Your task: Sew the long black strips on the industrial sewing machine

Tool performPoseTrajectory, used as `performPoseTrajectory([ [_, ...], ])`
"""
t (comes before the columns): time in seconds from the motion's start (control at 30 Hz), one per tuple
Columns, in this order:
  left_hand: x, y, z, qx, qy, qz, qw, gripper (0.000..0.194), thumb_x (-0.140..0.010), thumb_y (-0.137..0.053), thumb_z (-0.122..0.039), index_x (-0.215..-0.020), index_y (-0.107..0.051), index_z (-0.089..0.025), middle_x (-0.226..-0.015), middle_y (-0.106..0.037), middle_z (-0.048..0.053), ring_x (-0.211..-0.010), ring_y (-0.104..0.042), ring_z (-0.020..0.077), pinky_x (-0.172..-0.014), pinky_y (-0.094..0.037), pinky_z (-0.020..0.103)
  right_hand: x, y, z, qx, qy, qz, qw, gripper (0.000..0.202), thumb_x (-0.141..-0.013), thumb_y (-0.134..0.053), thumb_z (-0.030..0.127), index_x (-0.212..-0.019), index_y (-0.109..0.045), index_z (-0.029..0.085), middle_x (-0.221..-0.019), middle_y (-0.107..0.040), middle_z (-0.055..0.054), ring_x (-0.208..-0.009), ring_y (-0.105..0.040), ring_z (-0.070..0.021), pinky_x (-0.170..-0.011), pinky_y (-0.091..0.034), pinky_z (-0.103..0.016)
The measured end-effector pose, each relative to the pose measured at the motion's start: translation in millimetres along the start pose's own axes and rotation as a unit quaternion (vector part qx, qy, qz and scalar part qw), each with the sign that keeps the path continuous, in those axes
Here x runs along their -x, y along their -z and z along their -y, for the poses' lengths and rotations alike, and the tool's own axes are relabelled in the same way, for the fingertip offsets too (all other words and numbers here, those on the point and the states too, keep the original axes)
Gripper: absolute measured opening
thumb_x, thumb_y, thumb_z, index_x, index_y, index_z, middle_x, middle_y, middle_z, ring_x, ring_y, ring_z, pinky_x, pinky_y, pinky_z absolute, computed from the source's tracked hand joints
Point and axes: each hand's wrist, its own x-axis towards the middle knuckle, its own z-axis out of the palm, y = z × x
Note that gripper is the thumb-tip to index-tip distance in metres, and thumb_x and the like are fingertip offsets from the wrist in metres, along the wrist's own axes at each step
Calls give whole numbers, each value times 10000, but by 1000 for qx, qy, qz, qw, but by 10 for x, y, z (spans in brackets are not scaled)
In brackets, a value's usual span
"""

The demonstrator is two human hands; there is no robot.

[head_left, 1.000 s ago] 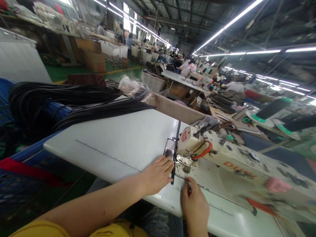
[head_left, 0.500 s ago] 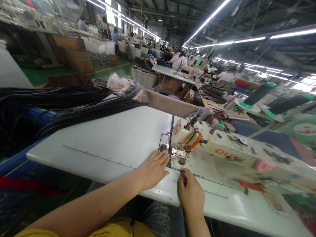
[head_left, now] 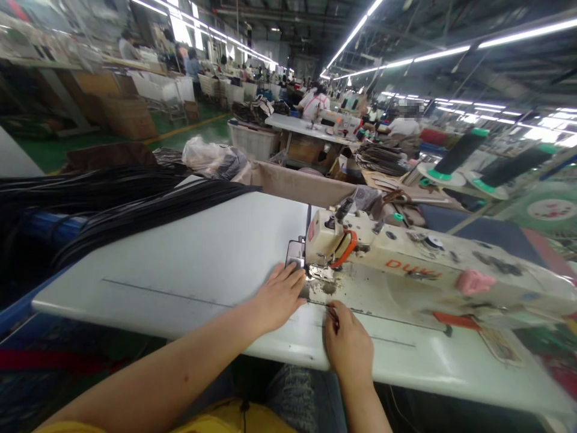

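Observation:
My left hand (head_left: 280,299) lies flat on the sewing table (head_left: 198,240), its fingers stretched toward the metal plate (head_left: 295,251) beside the needle area of a sewing machine (head_left: 383,255). Its fingertips come close to the presser foot (head_left: 321,273). A narrow black strip (head_left: 309,213) runs away behind the machine head; whether my fingers touch it is hidden. To the right, at the table's near side, my right hand (head_left: 349,343) is curled closed. Something small and dark red shows between its thumb and fingers, too hidden to name.
A heap of long black strips (head_left: 157,207) hangs over the table's left end. Behind the table stands a fabric-lined bin (head_left: 297,183). Black thread cones (head_left: 464,150) stand at right. A pink cloth lump (head_left: 474,281) sits on the machine arm. Other people work farther back.
The view has shifted slightly, so the table and machine sit farther left. My left fingers are spread a little more on the plate. My right hand keeps its closed shape.

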Motion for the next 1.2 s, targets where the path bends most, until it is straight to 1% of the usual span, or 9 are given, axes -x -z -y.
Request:
performPoseTrajectory([
  [0.17,-44,11,28,0,4,3,1000,506,-1044,-431,-453,-1457,-509,-172,-1533,-524,101,-1477,-372,320,-1227,-233,563,0,1,5,7,6,-10,1000,293,-906,-485,169,-1141,-658,198,-975,-760,-52,-822,-686,-187,-695,-421,-271],
  [0.4,-70,50,22,5,13,15,1000,491,-1030,-466,-440,-1449,-523,-190,-1517,-537,100,-1482,-363,325,-1229,-247,564,-8,7,24,14,-2,-11,1000,294,-910,-486,184,-1146,-662,199,-978,-764,-51,-815,-682,-187,-691,-411,-276],
  [0.5,-112,55,80,32,9,10,999,433,-1019,-495,-399,-1404,-562,-214,-1491,-560,95,-1458,-403,311,-1214,-297,550,-11,24,37,17,-2,-10,1000,296,-913,-480,191,-1143,-666,194,-957,-766,-52,-813,-683,-189,-683,-407,-282],
  [0.67,-371,-17,387,145,15,-19,989,307,-991,-482,-233,-1226,-677,-203,-1321,-661,81,-1253,-598,222,-1128,-469,389,-14,35,43,21,-2,-7,1000,285,-906,-487,182,-1130,-663,201,-930,-759,-46,-785,-678,-192,-669,-399,-290],
  [0.83,-744,-173,669,179,-17,3,984,317,-953,-523,-195,-1214,-702,-217,-1424,-605,72,-1264,-602,215,-1125,-491,369,-7,39,40,24,-12,5,1000,279,-882,-504,154,-1115,-648,207,-938,-753,-40,-790,-674,-192,-674,-397,-289],
  [0.93,-918,-221,720,174,-29,16,984,286,-945,-542,-199,-1152,-738,-220,-1370,-654,60,-1240,-622,230,-1101,-507,367,-6,41,42,21,-14,8,1000,270,-873,-515,149,-1102,-644,206,-939,-749,-41,-787,-668,-190,-677,-396,-290],
  [1.03,-1018,-191,718,172,-46,24,984,314,-955,-523,-201,-1197,-723,-206,-1360,-667,58,-1270,-605,240,-1117,-487,367,-9,44,49,22,-16,11,1000,260,-875,-514,148,-1091,-644,209,-916,-744,-36,-784,-662,-193,-679,-391,-295],
  [1.13,-1026,-105,715,171,-64,22,983,345,-971,-515,-231,-1271,-686,-219,-1411,-636,47,-1326,-560,233,-1163,-433,365,-10,46,54,24,-18,13,999,260,-874,-514,140,-1086,-645,210,-892,-737,-32,-777,-657,-192,-674,-381,-296],
  [1.2,-980,-45,730,167,-64,18,984,345,-982,-515,-263,-1280,-684,-221,-1373,-657,61,-1300,-571,240,-1140,-444,373,-7,43,53,24,-16,11,1000,258,-871,-515,132,-1077,-648,209,-887,-732,-31,-769,-653,-189,-672,-376,-297],
])
